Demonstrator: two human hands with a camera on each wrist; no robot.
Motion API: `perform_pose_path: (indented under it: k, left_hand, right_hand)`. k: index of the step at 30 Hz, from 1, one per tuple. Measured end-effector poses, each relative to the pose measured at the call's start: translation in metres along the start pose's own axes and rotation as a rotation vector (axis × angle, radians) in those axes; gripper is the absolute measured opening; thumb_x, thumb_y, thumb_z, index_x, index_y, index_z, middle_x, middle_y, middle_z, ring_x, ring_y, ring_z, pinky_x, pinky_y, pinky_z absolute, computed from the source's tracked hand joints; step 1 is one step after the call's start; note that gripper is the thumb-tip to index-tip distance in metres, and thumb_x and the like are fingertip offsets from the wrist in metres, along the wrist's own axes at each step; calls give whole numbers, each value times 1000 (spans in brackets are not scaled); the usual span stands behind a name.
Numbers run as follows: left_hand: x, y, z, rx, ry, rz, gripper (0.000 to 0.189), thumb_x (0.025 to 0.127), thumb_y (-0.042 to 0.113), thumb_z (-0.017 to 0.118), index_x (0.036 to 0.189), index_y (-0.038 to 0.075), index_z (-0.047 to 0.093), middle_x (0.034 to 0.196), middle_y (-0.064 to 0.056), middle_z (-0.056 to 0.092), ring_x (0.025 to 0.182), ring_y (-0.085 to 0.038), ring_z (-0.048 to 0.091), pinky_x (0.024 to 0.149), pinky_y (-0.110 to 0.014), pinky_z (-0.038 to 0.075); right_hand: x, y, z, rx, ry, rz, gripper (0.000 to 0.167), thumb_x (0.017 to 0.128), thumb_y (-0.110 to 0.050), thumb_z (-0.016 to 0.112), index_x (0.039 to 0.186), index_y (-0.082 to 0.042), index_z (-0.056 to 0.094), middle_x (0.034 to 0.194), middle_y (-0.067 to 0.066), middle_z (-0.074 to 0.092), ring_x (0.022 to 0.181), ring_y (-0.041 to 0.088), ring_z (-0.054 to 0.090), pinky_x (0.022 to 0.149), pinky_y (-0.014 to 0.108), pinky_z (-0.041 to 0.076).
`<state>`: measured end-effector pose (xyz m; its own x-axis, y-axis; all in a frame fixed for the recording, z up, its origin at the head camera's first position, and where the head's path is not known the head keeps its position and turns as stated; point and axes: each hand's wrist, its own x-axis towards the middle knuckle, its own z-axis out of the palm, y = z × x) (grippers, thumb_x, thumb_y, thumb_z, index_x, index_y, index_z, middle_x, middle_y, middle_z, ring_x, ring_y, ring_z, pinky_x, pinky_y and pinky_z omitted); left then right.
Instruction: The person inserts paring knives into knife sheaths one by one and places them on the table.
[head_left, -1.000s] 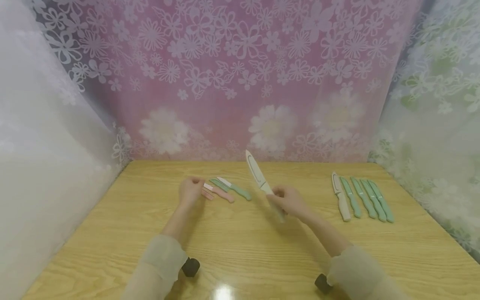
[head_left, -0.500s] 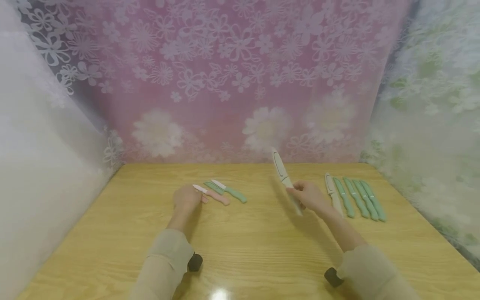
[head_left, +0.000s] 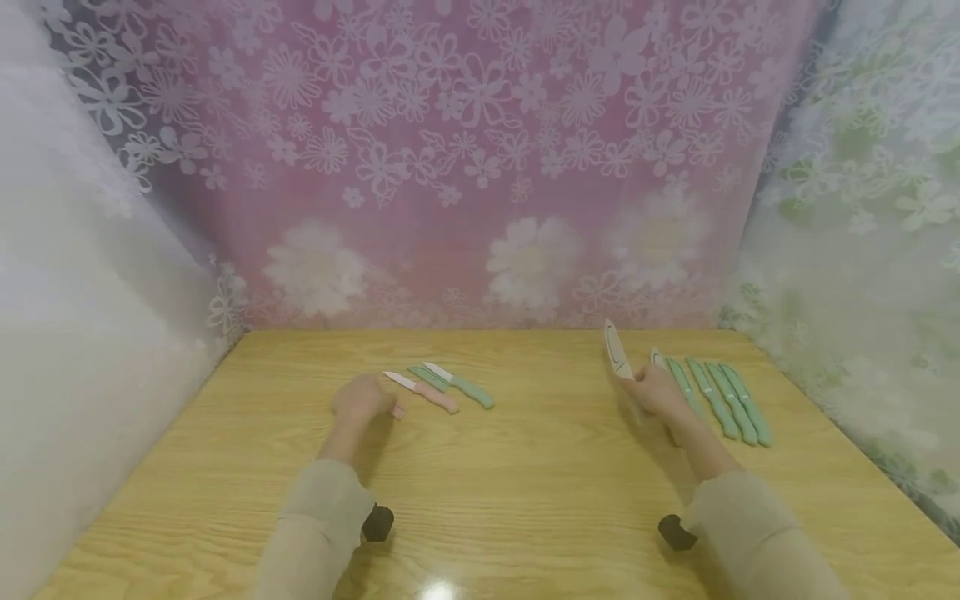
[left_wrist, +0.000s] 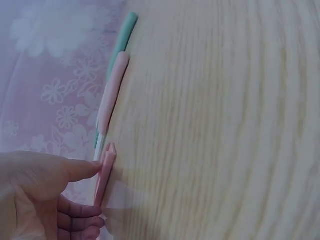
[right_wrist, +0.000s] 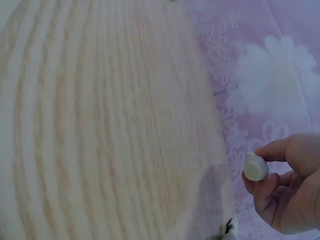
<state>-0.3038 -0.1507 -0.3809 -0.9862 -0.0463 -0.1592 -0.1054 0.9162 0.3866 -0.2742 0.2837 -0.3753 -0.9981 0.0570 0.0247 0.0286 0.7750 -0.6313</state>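
My left hand pinches a pink knife sheath between thumb and fingers, low over the table. Just right of it lies a pink-handled paring knife, its white blade bare. Behind that knife lie a green sheath and a green-handled knife with a bare white blade. My right hand grips a cream knife by the handle, its sheathed blade tilted up and away. In the right wrist view the handle's butt end shows between thumb and fingers.
Several green sheathed knives lie in a row at the right. A second cream knife lies left of them, mostly hidden by my right hand. A flowered curtain hangs behind the wooden table.
My right hand has carried the cream knife rightward from mid-table to beside the row. My left hand has drawn the pink sheath left, off the pink knife, whose blade now shows fully.
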Motion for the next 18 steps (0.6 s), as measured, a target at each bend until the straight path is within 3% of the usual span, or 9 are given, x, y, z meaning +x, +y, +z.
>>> perform_pose_path:
  k: [4,8,14,16,18]
  left_hand:
    - [-3,-5,-5,7,-29,33,28,87,29,61,76,5,70,73,-6,62,59,-14,42,54,-24,40]
    - [-6,-7,-8,15,-43,74,24,87,23,63,74,3,68,72,-6,64,63,-16,50,56,-25,47]
    - [-9,-11,-12,0,-34,111,20,84,13,62,68,2,68,73,-10,67,79,-27,63,70,-40,55]
    - [-10,-13,-14,1,-40,117,20,80,9,63,62,3,67,71,-12,67,80,-30,64,73,-43,55]
    - [-11,-15,-17,5,-48,111,14,74,5,65,60,2,66,71,-13,66,75,-30,63,69,-43,55]
  right_hand:
    - [1,11,-3,-19,-7,99,32,90,-25,52,67,-4,49,56,0,44,47,11,42,41,22,40]
    - [0,16,-5,-64,-9,112,33,92,-26,51,70,-3,47,57,1,44,46,11,44,40,20,40]
    - [-1,19,-6,-97,-30,107,31,93,-24,49,76,3,49,50,-2,40,40,7,37,36,16,34]
    - [0,18,-7,-78,-41,111,34,93,-23,48,85,10,50,50,-1,41,39,7,37,35,17,34]
    - [0,18,-7,-69,-42,119,42,94,-23,46,103,18,49,51,1,44,39,8,39,35,18,36]
